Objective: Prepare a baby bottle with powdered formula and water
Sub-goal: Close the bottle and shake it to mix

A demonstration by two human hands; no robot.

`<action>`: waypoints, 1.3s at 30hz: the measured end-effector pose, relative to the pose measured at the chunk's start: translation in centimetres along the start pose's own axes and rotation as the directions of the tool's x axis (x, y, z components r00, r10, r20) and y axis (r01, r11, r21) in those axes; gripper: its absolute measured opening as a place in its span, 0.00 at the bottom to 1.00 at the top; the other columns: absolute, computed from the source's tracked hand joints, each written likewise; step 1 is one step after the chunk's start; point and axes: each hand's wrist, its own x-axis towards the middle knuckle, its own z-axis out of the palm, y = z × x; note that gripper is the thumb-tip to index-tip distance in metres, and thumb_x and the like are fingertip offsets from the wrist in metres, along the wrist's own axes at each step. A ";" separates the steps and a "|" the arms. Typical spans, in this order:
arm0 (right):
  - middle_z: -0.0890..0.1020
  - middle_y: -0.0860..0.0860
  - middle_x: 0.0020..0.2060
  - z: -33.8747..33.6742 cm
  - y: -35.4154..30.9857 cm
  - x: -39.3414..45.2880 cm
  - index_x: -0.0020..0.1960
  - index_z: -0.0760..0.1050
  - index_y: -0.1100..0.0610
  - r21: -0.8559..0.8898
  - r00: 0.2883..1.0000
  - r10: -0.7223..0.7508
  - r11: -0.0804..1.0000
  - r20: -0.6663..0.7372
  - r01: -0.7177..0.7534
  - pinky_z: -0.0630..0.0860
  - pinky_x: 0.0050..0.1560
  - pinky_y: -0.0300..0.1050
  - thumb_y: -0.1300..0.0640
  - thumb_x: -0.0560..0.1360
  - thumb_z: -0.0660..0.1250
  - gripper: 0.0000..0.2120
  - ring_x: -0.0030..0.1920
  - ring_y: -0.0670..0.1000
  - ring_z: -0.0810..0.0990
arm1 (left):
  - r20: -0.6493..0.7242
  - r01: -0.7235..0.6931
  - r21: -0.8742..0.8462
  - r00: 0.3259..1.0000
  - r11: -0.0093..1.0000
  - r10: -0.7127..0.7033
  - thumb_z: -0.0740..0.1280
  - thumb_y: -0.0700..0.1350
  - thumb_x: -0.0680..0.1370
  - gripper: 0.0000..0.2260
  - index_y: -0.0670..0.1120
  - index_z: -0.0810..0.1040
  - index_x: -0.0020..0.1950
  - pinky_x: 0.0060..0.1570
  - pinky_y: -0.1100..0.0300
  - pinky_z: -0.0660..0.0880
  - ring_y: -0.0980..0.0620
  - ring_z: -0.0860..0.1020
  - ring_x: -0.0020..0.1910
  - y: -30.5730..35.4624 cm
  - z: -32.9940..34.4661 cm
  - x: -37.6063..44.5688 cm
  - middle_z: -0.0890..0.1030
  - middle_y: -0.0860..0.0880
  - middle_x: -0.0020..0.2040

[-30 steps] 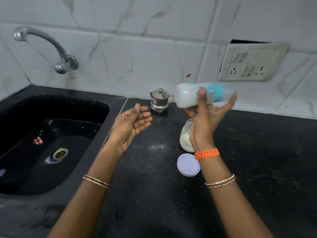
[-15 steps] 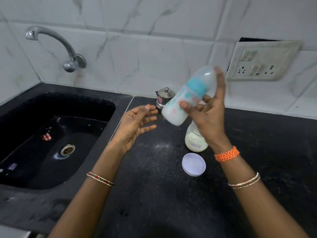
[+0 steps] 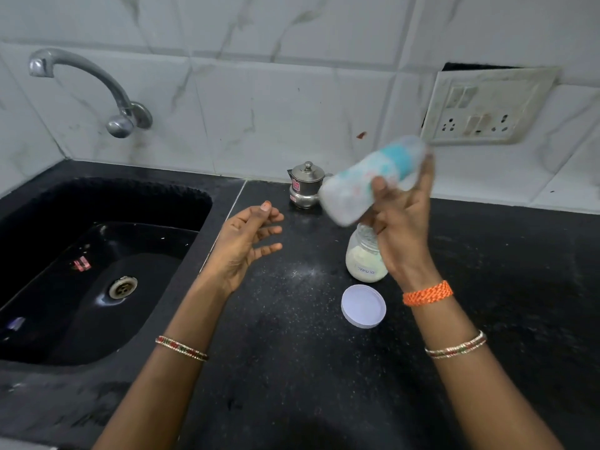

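Observation:
My right hand (image 3: pixel 401 222) grips a baby bottle (image 3: pixel 360 185) with a teal collar and clear cap, held in the air and tilted, base down-left, cap up-right; it is motion-blurred and milky white inside. Beneath that hand an open glass jar of pale formula powder (image 3: pixel 362 264) stands on the black counter (image 3: pixel 292 368), partly hidden by my wrist. The jar's white lid (image 3: pixel 363 306) lies flat just in front of it. My left hand (image 3: pixel 248 243) hovers palm-in over the counter, fingers loosely spread, holding nothing.
A small lidded steel pot (image 3: pixel 305 186) stands at the back wall behind the bottle. The black sink (image 3: pixel 97 271) with its drain lies to the left under a wall tap (image 3: pixel 97 89). A switch and socket plate (image 3: pixel 487 105) is on the tiled wall at right.
The bottle has swung from lying level to tilted with its base down-left, staying in my right hand's grip. My left hand stays hovering beside it with little change.

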 end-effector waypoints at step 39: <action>0.84 0.45 0.47 4.5 -2.5 -1.3 0.73 0.56 0.47 0.076 0.916 0.161 0.976 0.369 -0.202 0.82 0.36 0.47 0.55 0.63 0.68 0.41 0.45 0.49 0.84 | 0.098 -0.050 -0.055 0.994 0.997 0.055 0.65 0.44 0.74 0.14 0.42 0.76 0.58 0.39 0.56 0.81 0.51 0.80 0.44 1.6 1.4 -0.3 0.82 0.47 0.48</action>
